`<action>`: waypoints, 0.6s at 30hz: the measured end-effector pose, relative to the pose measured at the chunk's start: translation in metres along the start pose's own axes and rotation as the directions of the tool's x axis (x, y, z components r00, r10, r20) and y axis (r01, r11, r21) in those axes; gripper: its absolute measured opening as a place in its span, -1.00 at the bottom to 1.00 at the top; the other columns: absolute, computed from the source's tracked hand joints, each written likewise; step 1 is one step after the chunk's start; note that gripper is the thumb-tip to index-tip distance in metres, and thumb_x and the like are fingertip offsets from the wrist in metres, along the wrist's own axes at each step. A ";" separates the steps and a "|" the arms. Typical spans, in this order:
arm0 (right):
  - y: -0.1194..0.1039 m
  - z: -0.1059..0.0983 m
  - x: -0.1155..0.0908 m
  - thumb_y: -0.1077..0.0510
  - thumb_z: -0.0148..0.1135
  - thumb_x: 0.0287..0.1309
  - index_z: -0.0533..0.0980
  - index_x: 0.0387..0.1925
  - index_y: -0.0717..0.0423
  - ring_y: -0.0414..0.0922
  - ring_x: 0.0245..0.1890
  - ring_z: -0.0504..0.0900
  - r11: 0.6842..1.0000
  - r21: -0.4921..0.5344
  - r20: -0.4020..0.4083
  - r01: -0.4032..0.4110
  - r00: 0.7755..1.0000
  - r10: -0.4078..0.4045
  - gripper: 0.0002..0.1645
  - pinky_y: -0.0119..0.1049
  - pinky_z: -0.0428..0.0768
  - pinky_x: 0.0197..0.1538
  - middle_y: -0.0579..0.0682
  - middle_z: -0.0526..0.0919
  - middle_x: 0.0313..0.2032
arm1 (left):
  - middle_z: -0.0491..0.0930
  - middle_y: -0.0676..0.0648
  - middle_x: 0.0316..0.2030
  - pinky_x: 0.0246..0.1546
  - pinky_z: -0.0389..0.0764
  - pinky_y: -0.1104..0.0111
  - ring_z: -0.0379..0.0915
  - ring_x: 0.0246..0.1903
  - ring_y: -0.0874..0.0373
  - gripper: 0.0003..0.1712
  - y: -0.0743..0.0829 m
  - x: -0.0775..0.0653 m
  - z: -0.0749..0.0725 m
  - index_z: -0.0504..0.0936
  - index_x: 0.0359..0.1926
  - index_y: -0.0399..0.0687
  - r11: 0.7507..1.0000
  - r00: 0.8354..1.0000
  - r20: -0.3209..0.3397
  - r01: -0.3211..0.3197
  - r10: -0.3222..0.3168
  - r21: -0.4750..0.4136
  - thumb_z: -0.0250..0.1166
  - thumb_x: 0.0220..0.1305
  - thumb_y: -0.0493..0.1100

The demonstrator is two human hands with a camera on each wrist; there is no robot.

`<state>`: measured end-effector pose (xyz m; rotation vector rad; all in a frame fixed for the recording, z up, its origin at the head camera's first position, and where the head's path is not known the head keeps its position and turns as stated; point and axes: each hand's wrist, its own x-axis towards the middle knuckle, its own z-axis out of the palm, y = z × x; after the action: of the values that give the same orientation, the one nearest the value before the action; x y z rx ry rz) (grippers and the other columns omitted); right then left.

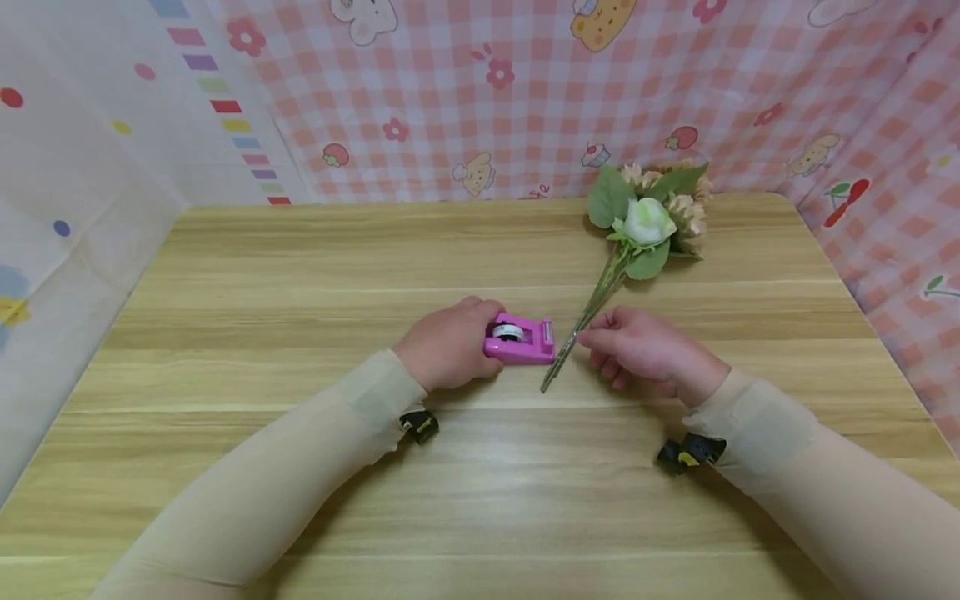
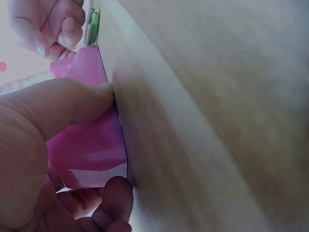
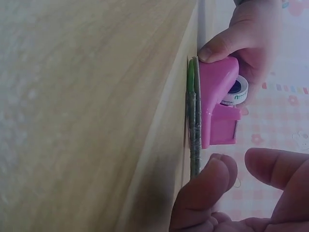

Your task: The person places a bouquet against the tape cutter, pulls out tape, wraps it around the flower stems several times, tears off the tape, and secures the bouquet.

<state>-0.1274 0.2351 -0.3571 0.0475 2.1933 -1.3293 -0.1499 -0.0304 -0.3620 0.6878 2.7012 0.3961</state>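
Observation:
A pink tape dispenser with a small white tape roll in it stands on the table. My left hand grips it from the left end, thumb on its near side. Just beyond its cutter end lie the stems of a flower bunch, with a shiny band like clear tape around them low down. My right hand is beside the stems, fingertips close to that band. In the right wrist view, a gap shows between its thumb and finger; whether they touch the stems I cannot tell.
The bunch's head, a white-green rose with beige blossoms and green leaves, lies toward the table's back right. Behind the wood-grain table hangs a pink checked curtain. Black wrist cameras sit under both cuffs.

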 end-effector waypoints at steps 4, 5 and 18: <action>-0.004 0.000 -0.002 0.08 0.12 0.53 0.32 0.21 0.36 -0.14 -0.42 0.56 1.000 -0.012 -0.042 0.023 0.999 -0.024 -0.53 -0.26 0.66 -0.38 0.01 0.59 -0.34 | 0.56 0.01 0.10 0.05 0.61 0.21 0.52 -0.11 0.12 -0.16 -0.001 -0.001 0.000 0.41 0.47 0.02 1.000 1.000 -0.001 -0.003 0.003 0.014 0.50 0.24 0.08; -0.005 -0.001 -0.002 0.07 0.12 0.53 0.30 0.24 0.36 -0.14 -0.43 0.56 0.999 -0.021 -0.056 0.032 0.998 -0.033 -0.50 -0.26 0.65 -0.38 0.01 0.60 -0.34 | 0.56 0.01 0.10 0.05 0.61 0.21 0.52 -0.11 0.13 -0.16 -0.001 -0.001 0.000 0.41 0.47 0.02 1.000 1.000 0.000 -0.003 0.003 0.019 0.50 0.24 0.08; -0.015 0.000 -0.005 0.14 0.15 0.49 0.28 0.29 0.42 -0.15 -0.40 0.55 0.984 -0.037 -0.223 0.176 0.958 -0.180 -0.45 -0.30 0.64 -0.30 0.07 0.55 -0.18 | 0.58 -0.04 0.21 0.20 0.60 0.14 0.57 0.02 0.09 -0.10 -0.003 -0.003 -0.005 0.37 0.50 -0.05 0.998 1.000 0.019 -0.017 0.015 0.058 0.48 0.28 0.19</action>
<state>-0.1274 0.2291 -0.3427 -0.0067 2.4477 -1.4658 -0.1503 -0.0349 -0.3579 0.7260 2.7011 0.3146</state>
